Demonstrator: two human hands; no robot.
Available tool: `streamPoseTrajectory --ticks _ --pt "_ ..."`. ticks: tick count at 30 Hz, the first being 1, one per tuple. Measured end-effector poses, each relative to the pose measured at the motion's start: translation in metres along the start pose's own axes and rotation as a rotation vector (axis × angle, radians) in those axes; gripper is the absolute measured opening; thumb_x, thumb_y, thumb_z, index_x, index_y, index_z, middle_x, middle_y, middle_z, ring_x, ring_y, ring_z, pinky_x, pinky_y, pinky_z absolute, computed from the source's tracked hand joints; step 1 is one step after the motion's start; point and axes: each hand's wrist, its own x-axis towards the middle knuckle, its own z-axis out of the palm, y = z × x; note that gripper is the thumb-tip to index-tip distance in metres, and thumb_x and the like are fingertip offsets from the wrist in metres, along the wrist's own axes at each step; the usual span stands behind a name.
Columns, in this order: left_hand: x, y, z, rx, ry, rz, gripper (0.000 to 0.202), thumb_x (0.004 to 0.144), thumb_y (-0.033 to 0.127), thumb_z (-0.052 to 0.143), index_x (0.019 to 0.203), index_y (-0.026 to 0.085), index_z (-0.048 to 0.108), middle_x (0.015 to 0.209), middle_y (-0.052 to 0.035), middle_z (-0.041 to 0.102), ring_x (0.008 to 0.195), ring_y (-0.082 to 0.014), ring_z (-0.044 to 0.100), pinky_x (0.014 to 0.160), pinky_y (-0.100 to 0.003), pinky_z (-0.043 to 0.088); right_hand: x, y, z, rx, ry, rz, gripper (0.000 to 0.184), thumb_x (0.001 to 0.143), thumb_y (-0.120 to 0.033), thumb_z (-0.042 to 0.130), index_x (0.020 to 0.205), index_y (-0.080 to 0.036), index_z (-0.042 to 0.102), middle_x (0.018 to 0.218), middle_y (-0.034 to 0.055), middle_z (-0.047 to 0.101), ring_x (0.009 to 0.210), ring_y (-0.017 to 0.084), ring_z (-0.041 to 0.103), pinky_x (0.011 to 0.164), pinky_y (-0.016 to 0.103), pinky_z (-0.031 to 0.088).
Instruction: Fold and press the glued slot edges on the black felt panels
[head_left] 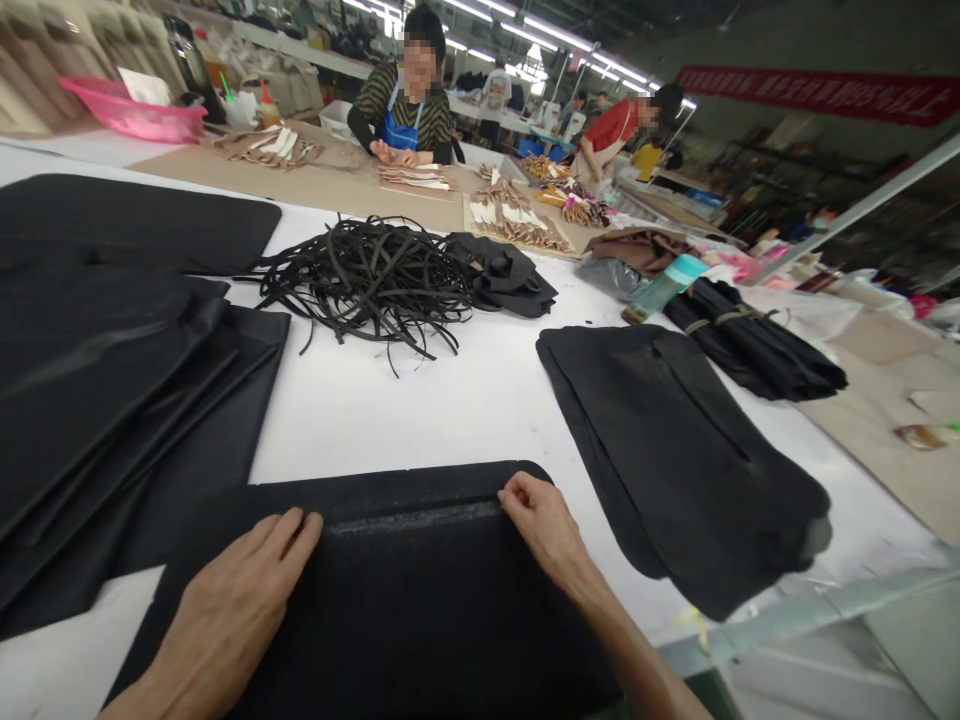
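A black fabric panel lies flat on the white table right in front of me, its far edge folded over along a strip. My left hand rests on the panel's left part, fingers together and pressing down near the fold. My right hand sits at the right end of the fold, fingers curled onto the folded edge. Whether the fingers pinch the edge or only press it is unclear.
A stack of black panels lies to my left and another pile to my right. A tangle of black strips and bundled black pieces lie farther back. Two people work at the far tables, beside a pink tray.
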Motion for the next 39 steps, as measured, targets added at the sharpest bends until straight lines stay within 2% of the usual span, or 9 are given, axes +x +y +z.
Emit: streamPoseTrajectory --ticks 6,15,19,22,26,28,31,34,39 --pt "-0.001 0.016 -0.013 0.122 -0.044 0.014 0.069 0.073 -0.011 0.036 0.131 0.025 0.044 0.115 -0.0110 0.058 0.103 -0.0245 0.056 0.089 -0.037 0.049 0.003 -0.005 0.001 -0.048 0.012 0.051 0.021 0.080 -0.031 0.046 0.062 -0.021 0.049 0.057 -0.0040 0.049 0.058 0.012 0.046 0.053 0.026 0.025" --pt "0.014 0.039 -0.027 0.309 -0.088 0.000 0.074 0.074 -0.009 0.039 0.136 0.033 0.033 0.095 -0.0116 0.056 0.080 -0.0247 0.057 0.069 -0.036 0.048 0.004 -0.004 0.002 -0.154 0.033 0.034 0.012 0.082 -0.027 0.050 0.071 -0.022 0.047 0.057 -0.0049 0.051 0.057 0.013 0.048 0.052 0.025 0.025" --pt "0.021 0.047 -0.028 0.402 -0.138 -0.010 0.079 0.075 -0.007 0.039 0.137 0.041 0.026 0.089 -0.0107 0.057 0.072 -0.0248 0.058 0.062 -0.035 0.046 -0.007 -0.010 0.007 -0.504 0.161 -0.089 0.005 0.087 -0.024 0.047 0.083 -0.022 0.051 0.066 -0.0009 0.057 0.059 0.016 0.052 0.052 0.028 0.025" --pt "0.023 0.049 -0.028 0.441 -0.170 -0.015 0.079 0.076 -0.005 0.038 0.138 0.042 0.021 0.088 -0.0106 0.058 0.072 -0.0248 0.059 0.061 -0.035 0.045 -0.016 -0.024 0.019 -0.633 0.249 -0.317 0.015 0.087 -0.013 0.044 0.085 -0.021 0.056 0.079 0.0033 0.060 0.068 0.018 0.055 0.056 0.030 0.032" --pt "0.023 0.051 -0.027 0.459 -0.177 -0.022 0.075 0.079 0.000 0.037 0.139 0.041 0.018 0.090 -0.0115 0.059 0.074 -0.0253 0.060 0.062 -0.036 0.046 -0.024 -0.045 0.044 -0.532 0.189 -0.732 0.030 0.083 -0.006 0.049 0.109 -0.020 0.056 0.103 0.0055 0.060 0.091 0.019 0.053 0.079 0.032 0.041" --pt "0.022 0.050 -0.026 0.457 -0.166 -0.028 0.073 0.080 0.000 0.036 0.139 0.040 0.019 0.090 -0.0119 0.059 0.074 -0.0256 0.060 0.062 -0.036 0.046 -0.025 -0.050 0.055 -0.506 0.135 -0.834 0.036 0.083 -0.006 0.051 0.117 -0.018 0.053 0.108 0.0062 0.059 0.096 0.020 0.051 0.085 0.033 0.042" --pt "0.019 0.045 -0.023 0.384 -0.129 -0.032 0.069 0.079 0.000 0.037 0.137 0.036 0.028 0.093 -0.0126 0.060 0.077 -0.0261 0.060 0.065 -0.037 0.048 -0.024 -0.048 0.063 -0.540 0.121 -0.851 0.039 0.082 -0.006 0.052 0.120 -0.015 0.052 0.107 0.0071 0.059 0.096 0.021 0.051 0.086 0.034 0.044" --pt "0.012 0.036 -0.020 0.240 -0.070 -0.054 0.061 0.077 -0.002 0.040 0.132 0.025 0.042 0.099 -0.0132 0.060 0.085 -0.0258 0.059 0.072 -0.037 0.050 -0.026 -0.046 0.066 -0.595 0.141 -0.850 0.043 0.080 -0.006 0.053 0.123 -0.012 0.050 0.109 0.0087 0.058 0.097 0.023 0.050 0.088 0.036 0.045" --pt "0.011 0.032 -0.020 0.118 0.077 -0.140 0.039 0.079 0.001 0.042 0.111 0.010 0.061 0.122 -0.0162 0.055 0.109 -0.0314 0.051 0.097 -0.047 0.043 -0.039 -0.059 0.075 -0.743 0.199 -0.793 0.055 0.077 -0.005 0.052 0.130 -0.019 0.046 0.102 0.0096 0.059 0.095 0.028 0.052 0.081 0.041 0.050"
